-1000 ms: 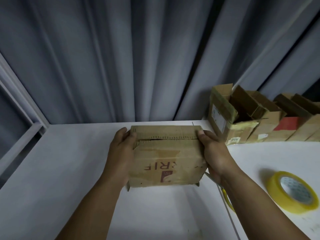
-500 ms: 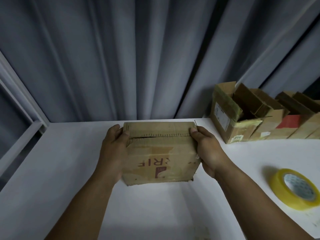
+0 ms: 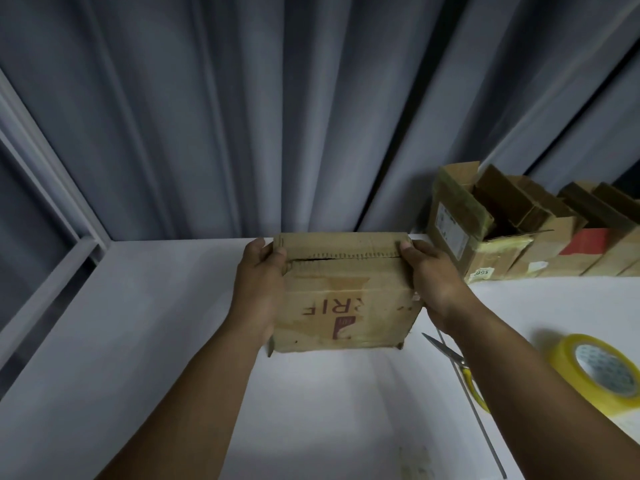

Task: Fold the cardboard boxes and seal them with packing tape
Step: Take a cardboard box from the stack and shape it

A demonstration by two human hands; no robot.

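A cardboard box (image 3: 346,299) between left hand (image 3: 258,292) and right hand (image 3: 438,285) (yellow tape roll (image 3: 599,372) nearby on the white table (image 3: 156,341)).

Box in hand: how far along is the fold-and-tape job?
Done: the box is folded, flaps closed with a seam gap. In hand: left hand and right hand grip its sides, thumbs on the top flap. Left: no tape visibly spans the seam; the tape roll lies at right, scissors near it. The open boxes wait behind.

Your cardboard box (image 3: 346,299) looks matt and creased, your tape roll (image 3: 568,367) glossy plastic, the table (image 3: 156,341) smooth, the curtain (image 3: 277,116) matt cloth.
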